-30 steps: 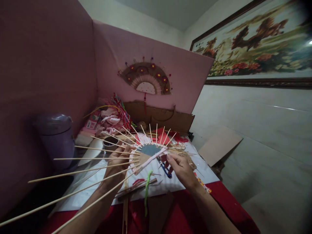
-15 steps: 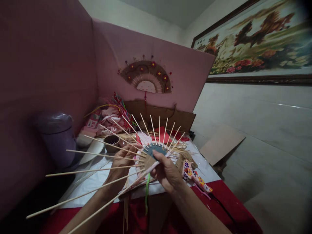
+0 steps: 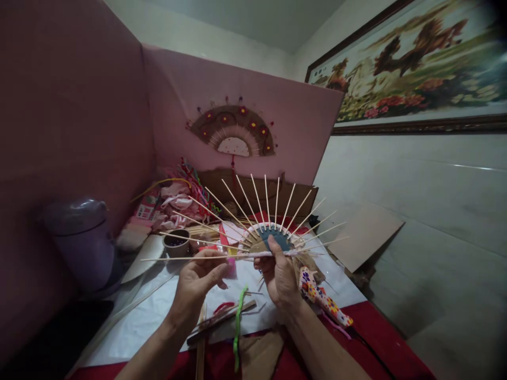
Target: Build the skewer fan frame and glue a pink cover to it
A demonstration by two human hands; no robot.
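Note:
My right hand (image 3: 283, 282) grips a half-round cardboard fan frame (image 3: 259, 246), its thumb pressed on the blue-grey patch and its fingers underneath. Thin wooden sticks (image 3: 266, 203) fan out from the curved rim, and a pale pink strip runs along the straight lower edge. Beside the lowest stick on the left is my left hand (image 3: 194, 285), its fingers loosely bent and its thumb apart from them. That stick crosses in front of its upper fingers; whether they touch it I cannot tell. Below the frame hangs or lies a green fuzzy strip (image 3: 238, 327).
A flower-patterned glue gun (image 3: 328, 306) with a black cord lies at the right. To the left are a small bowl (image 3: 177, 244), a pale plate (image 3: 144, 258) and a lidded purple bin (image 3: 81, 248). A finished fan (image 3: 249, 119) hangs on the pink panel. Cardboard (image 3: 261, 351) lies at the front edge.
The fan frame has turned clockwise, so its straight edge is now nearly level. My left hand has come off the frame's left rim and moved lower, beside the bottom stick.

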